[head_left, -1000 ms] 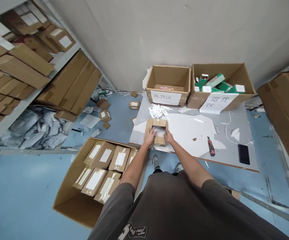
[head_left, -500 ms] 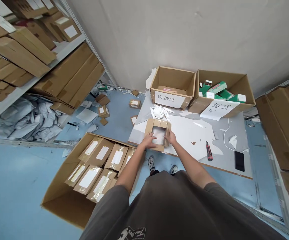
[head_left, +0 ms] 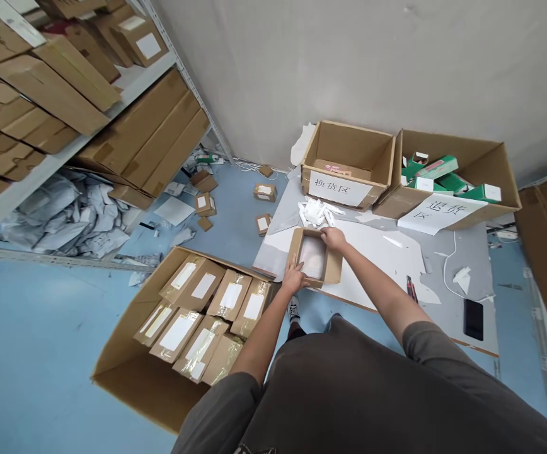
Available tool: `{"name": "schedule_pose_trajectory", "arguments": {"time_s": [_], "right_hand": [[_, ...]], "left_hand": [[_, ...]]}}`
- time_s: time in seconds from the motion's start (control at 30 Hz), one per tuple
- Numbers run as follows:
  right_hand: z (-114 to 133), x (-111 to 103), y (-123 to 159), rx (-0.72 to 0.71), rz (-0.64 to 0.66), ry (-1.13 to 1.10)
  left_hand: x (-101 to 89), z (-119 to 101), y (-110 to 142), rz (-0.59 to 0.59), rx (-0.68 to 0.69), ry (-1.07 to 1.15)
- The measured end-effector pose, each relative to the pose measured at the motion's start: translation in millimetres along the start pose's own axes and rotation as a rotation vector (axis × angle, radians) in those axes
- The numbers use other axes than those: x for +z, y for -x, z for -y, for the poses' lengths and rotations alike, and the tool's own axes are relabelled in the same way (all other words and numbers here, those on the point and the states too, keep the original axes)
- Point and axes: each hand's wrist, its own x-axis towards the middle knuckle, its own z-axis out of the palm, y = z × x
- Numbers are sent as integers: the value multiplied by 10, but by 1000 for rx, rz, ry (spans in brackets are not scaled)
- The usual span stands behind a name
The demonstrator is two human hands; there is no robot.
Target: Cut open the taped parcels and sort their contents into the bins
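Note:
A small cardboard box [head_left: 334, 268] stands at the table's front left edge with its top flaps open. Something pale and whitish [head_left: 312, 257] lies inside it; its kind is unclear. My left hand [head_left: 293, 276] grips the box's near left side, fingers over the rim. At the far right corner, my right hand [head_left: 334, 239] has its fingers closed on the rim. Crumpled white paper [head_left: 317, 212] lies just behind the box. A red and black utility knife [head_left: 411, 290] rests to the right, partly hidden by my right forearm.
Two cartons with handwritten signs stand at the back: one [head_left: 349, 161] holds a flat box, the other [head_left: 505, 167] green-and-white boxes. A large carton [head_left: 126, 353] of taped parcels sits at left. A phone [head_left: 473, 319] lies at right. Shelving [head_left: 126, 104] stands at far left.
The box's end flaps have been opened out, so its opening is longer. My right hand has moved from the right side to the far rim. The camera has turned slightly left.

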Motion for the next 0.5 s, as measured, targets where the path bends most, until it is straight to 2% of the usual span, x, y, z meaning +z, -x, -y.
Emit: {"name": "schedule_pose_trajectory", "arguments": {"time_s": [0.07,0.13,0.27,0.33,0.4,0.47,0.5], "right_hand": [[-140,-149,-143,9,-23,-41],[-224,-206,-320,71,-70,-72],[-207,-45,-579,232,-120,-133],[-158,92,-545,282,-213,-162],[-105,218,-382,258,-405,-188],[-30,321,-140,132,-552,-212],[22,363,-18,42,-544,-227]], "left_hand": [[48,-4,13,-24,19,4],[105,3,15,-46,39,17],[209,70,9,-76,62,38],[234,105,11,-81,61,51],[232,116,16,-84,53,64],[208,95,20,-78,47,71],[190,75,19,-75,46,70]]}}
